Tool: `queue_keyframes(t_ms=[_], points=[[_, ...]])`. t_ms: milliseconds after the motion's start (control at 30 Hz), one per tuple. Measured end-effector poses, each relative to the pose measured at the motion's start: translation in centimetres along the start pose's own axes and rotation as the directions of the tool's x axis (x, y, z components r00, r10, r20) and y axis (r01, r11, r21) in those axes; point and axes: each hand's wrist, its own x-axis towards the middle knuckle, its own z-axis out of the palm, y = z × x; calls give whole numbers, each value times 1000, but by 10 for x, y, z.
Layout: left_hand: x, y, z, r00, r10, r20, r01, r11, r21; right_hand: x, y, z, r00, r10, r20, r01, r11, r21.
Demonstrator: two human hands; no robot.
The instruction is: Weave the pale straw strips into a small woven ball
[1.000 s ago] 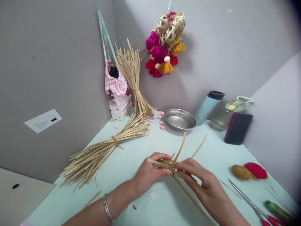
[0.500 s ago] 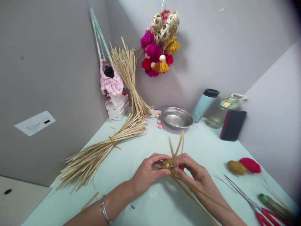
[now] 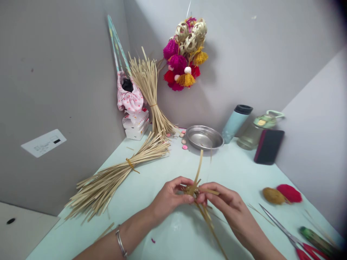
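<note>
Evidently, left hand (image 3: 168, 198) and right hand (image 3: 228, 200) pinch strips (image 3: 199, 167); pale-green table (image 3: 233, 169) below; grey walls (image 3: 244, 65) around.

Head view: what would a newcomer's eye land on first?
The bright cluster of woven balls and tassels hanging by the back wall stands out most. Front and centre, the left hand and right hand hold a small piece of woven strips. A tied bundle of pale strips lies on the table to the left.

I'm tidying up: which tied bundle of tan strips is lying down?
The tan strip bundle tied with mustard-yellow cord, on the pale green table left of the left hand; the other tan bundle stands upright behind it.
</note>
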Motion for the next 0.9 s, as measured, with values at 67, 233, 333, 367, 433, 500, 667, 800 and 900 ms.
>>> queue_keyframes(t_ms=[67, 233, 333, 367, 433, 500, 667, 800, 900], points=[[0, -1, 0, 1000, 7, -1, -7, 999, 53, 0, 0, 1, 998, 31, -60, -33, 999, -40], [0, 0, 2, 1000, 8, 24, -10, 997, 71, -2, -8, 3, 993, -44, -108, 17, 970, -241], [0, 1, 3, 1000, 5, 26, -8, 996, 89, -3, -13, 2, 994, -106, -38, 92, 957, -275], [0, 2, 3, 1000, 5, 25, -8, 995, 104, -3, -14, 2, 991, -130, -27, 117, 954, -276], [0, 3, 2, 1000, 3, 16, -5, 990, 143, -5, -13, 0, 985, -172, -32, 156, 946, -283], [0, 4, 2, 1000, -4, 9, 3, 987, 162, -6, -11, -2, 974, -213, -76, 181, 935, -306], [-1, 6, 4, 1000, -12, 13, 11, 997, 77, -5, -2, -6, 889, -360, -283, 216, 875, -434], [-3, 8, 8, 999, -43, 29, 44, 998, -40, -6, 1, -3, 844, -367, -390, 165, 871, -463], [-4, 8, 10, 997, -74, 38, 77, 993, -86, -10, 2, 4, 735, -553, -393, 274, 771, -575]])
